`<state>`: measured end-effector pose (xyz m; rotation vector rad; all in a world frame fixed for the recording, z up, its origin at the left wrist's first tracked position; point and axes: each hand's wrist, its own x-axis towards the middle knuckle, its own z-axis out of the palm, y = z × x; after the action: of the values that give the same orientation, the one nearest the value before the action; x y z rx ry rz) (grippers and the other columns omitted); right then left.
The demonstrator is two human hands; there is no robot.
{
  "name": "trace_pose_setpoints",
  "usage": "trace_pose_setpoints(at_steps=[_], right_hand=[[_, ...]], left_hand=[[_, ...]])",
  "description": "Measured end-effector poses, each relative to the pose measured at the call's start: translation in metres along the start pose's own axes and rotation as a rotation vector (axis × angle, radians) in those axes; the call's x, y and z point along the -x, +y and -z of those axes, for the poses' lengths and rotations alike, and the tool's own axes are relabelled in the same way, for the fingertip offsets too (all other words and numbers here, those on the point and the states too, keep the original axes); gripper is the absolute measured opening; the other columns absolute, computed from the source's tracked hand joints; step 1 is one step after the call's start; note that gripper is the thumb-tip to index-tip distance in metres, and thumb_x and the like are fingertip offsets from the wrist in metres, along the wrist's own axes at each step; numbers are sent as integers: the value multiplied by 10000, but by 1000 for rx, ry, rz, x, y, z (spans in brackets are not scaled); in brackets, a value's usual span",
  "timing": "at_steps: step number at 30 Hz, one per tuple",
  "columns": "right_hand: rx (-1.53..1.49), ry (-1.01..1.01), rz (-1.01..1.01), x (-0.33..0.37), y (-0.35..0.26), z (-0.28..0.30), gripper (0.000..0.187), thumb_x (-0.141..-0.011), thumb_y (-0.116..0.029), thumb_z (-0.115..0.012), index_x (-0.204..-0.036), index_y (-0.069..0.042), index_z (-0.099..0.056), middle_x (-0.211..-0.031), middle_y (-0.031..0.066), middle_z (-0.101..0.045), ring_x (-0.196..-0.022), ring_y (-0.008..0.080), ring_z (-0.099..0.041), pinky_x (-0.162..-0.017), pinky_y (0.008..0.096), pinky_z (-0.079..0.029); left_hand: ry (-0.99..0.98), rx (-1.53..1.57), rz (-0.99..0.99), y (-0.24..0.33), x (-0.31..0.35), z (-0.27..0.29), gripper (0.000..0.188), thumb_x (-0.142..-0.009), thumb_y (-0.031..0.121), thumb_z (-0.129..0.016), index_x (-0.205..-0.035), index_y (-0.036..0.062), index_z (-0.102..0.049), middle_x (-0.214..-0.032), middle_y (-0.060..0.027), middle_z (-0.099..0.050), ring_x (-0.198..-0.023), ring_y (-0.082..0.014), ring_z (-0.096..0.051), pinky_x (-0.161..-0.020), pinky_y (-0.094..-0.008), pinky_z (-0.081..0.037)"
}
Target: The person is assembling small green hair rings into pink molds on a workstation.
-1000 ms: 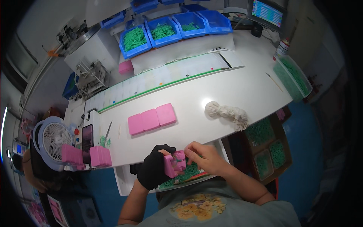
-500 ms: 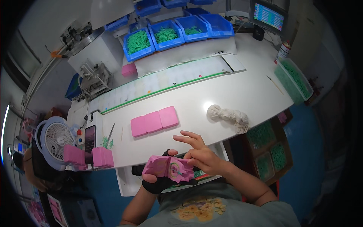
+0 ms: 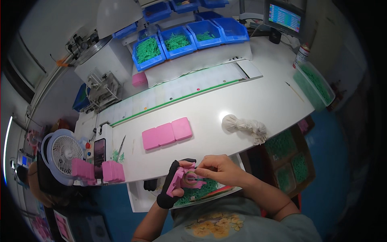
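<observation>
My left hand (image 3: 167, 196), in a black fingerless glove, holds a soft pink mold (image 3: 175, 181) above the open drawer at the table's front edge. The mold is bent open, and a pale green ring shape (image 3: 185, 178) shows on its inner face. My right hand (image 3: 219, 168) is bare, with thumb and forefinger pinched together at the mold's upper right edge. What sits between those fingertips is too small to make out. Under my hands, the drawer (image 3: 135, 197) contains many small green pieces (image 3: 206, 188).
Pink blocks (image 3: 167, 133) lie in a row on the white table (image 3: 242, 94). A bundled whitish cloth (image 3: 244, 127) is to their right. At left stand stacked pink blocks (image 3: 113, 172), a phone (image 3: 99, 157), tweezers (image 3: 121, 144) and a fan (image 3: 66, 149). Blue bins (image 3: 148, 52) with green pieces line the back.
My right hand has come in closer to the mold, its raised fingers now folded into a pinch. The mold has turned and bends more narrowly in my left hand, uncovering more of the drawer.
</observation>
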<state>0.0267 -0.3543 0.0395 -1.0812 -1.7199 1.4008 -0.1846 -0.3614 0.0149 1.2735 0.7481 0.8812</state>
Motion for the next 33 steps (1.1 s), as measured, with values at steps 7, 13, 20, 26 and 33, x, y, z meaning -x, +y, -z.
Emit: trace_pose_setpoints(at_steps=[7, 13, 20, 26, 33], right_hand=[[62, 3, 79, -1, 11, 6, 190, -908, -188, -636, -885, -3, -672, -742, 65, -616, -660, 129, -552, -585, 282, -421], [49, 2, 78, -9, 12, 6, 230, -948, -207, -590, -899, 12, -638, -727, 56, -608, -672, 116, -546, -588, 280, -411], [-540, 173, -106, -13, 16, -21, 296, -960, -237, -585, -1158, -35, -496, -1048, 54, -603, -907, 110, -597, -708, 239, -509], [-477, 173, -58, -14, 23, -34, 400, -841, -34, -714, -1147, -27, -458, -930, 52, -620, -849, 84, -611, -709, 217, -502], [-508, 280, -18, 0, 12, -67, 349, -855, -27, -698, -1075, -38, -427, -876, 44, -601, -826, 73, -600, -717, 205, -497]], left_hand=[[-173, 52, 15, -11, 3, 10, 1104, -617, 765, -688, -1337, -7, -365, -1277, -98, -460, -1180, -188, -500, -986, -336, -433], [-92, 41, -3, -13, 2, 1, 1194, -515, 854, -590, -1308, -12, -378, -1258, -136, -512, -1177, -225, -530, -973, -372, -451], [323, 48, -238, -26, -15, 3, 1158, -498, 836, -610, -1298, 30, -381, -1224, -110, -503, -1109, -208, -554, -951, -373, -472], [358, 100, -299, -28, -19, -2, 1100, -530, 782, -665, -1306, 65, -359, -1168, -97, -535, -1080, -216, -567, -942, -394, -484], [467, 198, -274, -11, -21, -18, 1046, -597, 784, -620, -1303, 58, -355, -1159, -92, -508, -1057, -204, -559, -913, -370, -493]])
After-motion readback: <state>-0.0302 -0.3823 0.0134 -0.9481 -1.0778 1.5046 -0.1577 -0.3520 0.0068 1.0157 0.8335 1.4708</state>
